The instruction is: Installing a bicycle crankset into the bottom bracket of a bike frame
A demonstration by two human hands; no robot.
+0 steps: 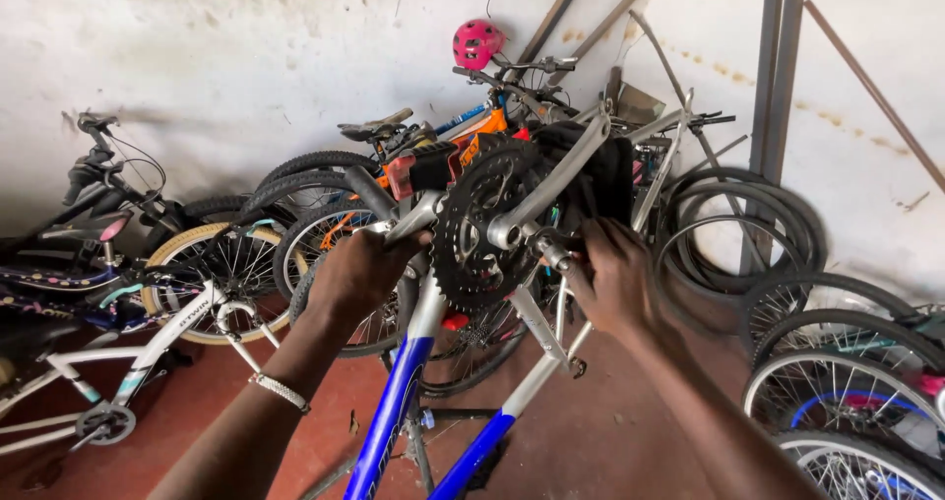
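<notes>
A blue and silver bicycle frame (pixel 404 392) stands raised in front of me, its black chainring (pixel 480 239) and silver crank arm (pixel 551 180) at chest height. My left hand (pixel 359 274) grips the frame tube just left of the chainring. My right hand (pixel 615 279) closes around a small metal tool or part (pixel 553 252) at the crank's axle, on the chainring's right side. What exactly the right fingers pinch is partly hidden. A metal bracelet (pixel 281 390) sits on my left wrist.
Several bicycles lean against the white wall behind, with a pink helmet (pixel 476 42) on a handlebar. A white bicycle (pixel 128 362) lies at the left. Loose tyres and wheels (pixel 778 254) pile up at the right. The floor (pixel 610 431) is red.
</notes>
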